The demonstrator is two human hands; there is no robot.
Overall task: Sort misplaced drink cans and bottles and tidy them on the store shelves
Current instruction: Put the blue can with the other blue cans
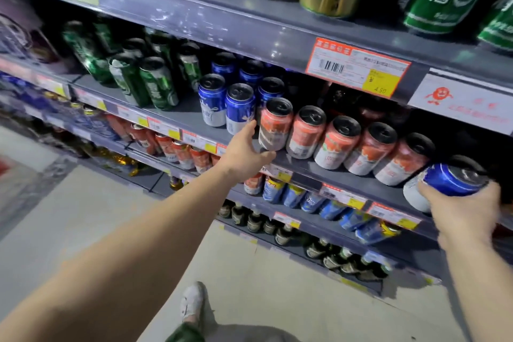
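Blue can (451,179), white base, dark top

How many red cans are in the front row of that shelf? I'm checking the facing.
5 red cans: beside the left hand, then rightward. More may hide behind.

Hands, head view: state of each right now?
Left hand: open, fingers reaching to the leftmost red can.
Right hand: holding a blue can.
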